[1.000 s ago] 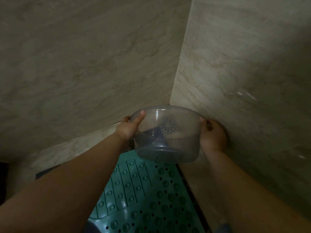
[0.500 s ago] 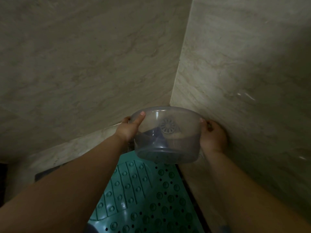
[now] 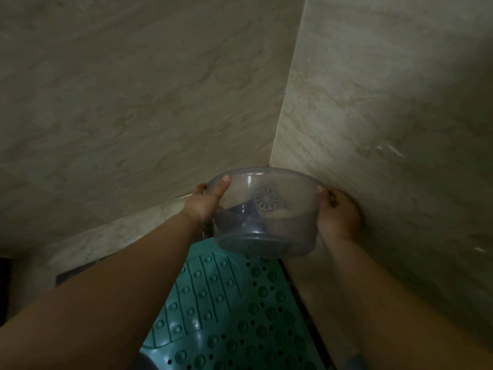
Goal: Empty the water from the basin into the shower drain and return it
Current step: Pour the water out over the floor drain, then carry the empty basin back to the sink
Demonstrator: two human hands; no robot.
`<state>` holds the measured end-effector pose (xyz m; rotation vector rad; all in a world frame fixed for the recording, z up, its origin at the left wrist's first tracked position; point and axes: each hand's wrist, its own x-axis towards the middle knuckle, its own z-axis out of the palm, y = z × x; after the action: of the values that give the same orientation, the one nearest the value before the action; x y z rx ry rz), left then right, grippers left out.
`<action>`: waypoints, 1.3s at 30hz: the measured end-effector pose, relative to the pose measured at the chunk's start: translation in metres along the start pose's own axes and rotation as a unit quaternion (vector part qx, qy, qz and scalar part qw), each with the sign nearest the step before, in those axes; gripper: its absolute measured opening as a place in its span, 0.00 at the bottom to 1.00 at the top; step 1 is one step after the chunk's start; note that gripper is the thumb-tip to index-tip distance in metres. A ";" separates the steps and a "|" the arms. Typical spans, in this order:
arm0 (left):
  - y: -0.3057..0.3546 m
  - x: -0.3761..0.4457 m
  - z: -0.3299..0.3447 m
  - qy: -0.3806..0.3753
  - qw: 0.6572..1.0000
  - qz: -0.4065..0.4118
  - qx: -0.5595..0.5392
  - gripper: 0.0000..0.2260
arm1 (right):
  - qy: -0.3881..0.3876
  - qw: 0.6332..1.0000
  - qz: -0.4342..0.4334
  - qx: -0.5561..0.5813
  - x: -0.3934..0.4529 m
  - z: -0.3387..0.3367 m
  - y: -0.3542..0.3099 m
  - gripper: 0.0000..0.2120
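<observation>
A clear, bluish plastic basin [image 3: 269, 236] is held up in the corner of the shower, tipped away from me so its base faces the camera. My left hand [image 3: 204, 202] grips its left rim with the thumb over the edge. My right hand [image 3: 337, 213] grips the right rim. Through the basin's wall a round slotted drain cover [image 3: 266, 198] shows on the floor in the corner. A small amount of water seems to lie in the lower far side of the basin.
Beige marble walls [image 3: 133, 102] meet in a corner straight ahead, close to the basin. A teal anti-slip mat [image 3: 234, 311] with studs and holes covers the floor under my arms. A dark strip [image 3: 304, 295] runs along the mat's right edge.
The basin and both hands have barely shifted; the view has dropped slightly and the tilt stays the same.
</observation>
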<state>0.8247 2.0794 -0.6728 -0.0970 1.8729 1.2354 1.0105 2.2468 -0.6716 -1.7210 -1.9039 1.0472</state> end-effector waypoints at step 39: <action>0.182 -0.307 -0.172 0.188 0.976 0.000 0.114 0.12 | -0.192 0.975 0.109 0.036 -0.136 -0.192 -0.269 0.15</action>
<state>0.8217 1.9229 -0.3085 -0.2183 2.3299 1.0451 0.9855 2.1754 -0.3222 -1.8200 -1.8892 1.6144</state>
